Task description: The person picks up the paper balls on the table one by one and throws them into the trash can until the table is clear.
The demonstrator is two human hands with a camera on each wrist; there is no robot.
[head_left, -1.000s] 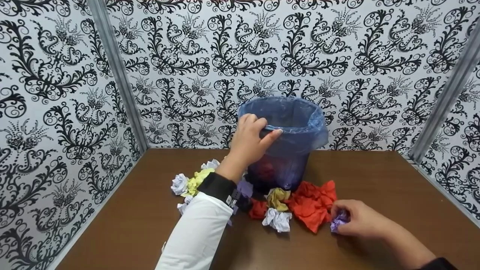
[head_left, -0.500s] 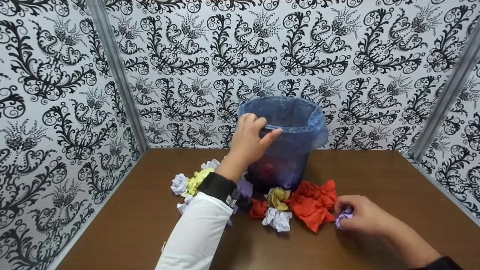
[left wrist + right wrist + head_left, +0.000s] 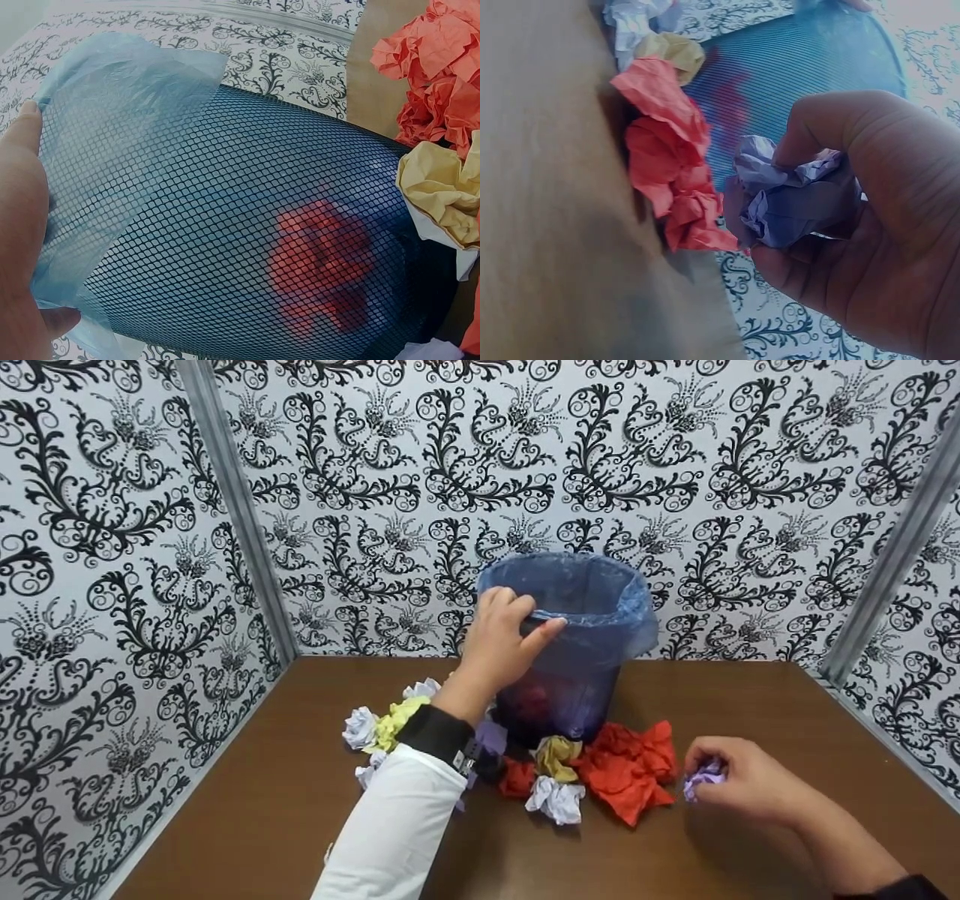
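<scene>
My left hand (image 3: 499,641) grips the near rim of a dark mesh wastebasket (image 3: 247,187), pinching the blue plastic bag (image 3: 637,622) that lines it and folds over its edge. Crumpled red paper shows through the mesh near the bottom. Out to the right, my right hand (image 3: 750,780) holds a crumpled purple paper ball (image 3: 795,195) between thumb and fingers, a little above the table. Close to its left lies crumpled red paper (image 3: 628,772). A yellow-brown paper ball (image 3: 557,758) and a white one (image 3: 556,799) sit in front of the basket.
Left of the basket, partly behind my left forearm, lie a yellow paper ball (image 3: 397,720), several white balls (image 3: 360,728) and purple paper (image 3: 491,736). Patterned walls (image 3: 510,457) close in the brown table (image 3: 247,802) at the back and sides.
My right hand has lifted the purple paper ball slightly and moved it a little to the right, away from the red paper. The left hand stays on the basket rim.
</scene>
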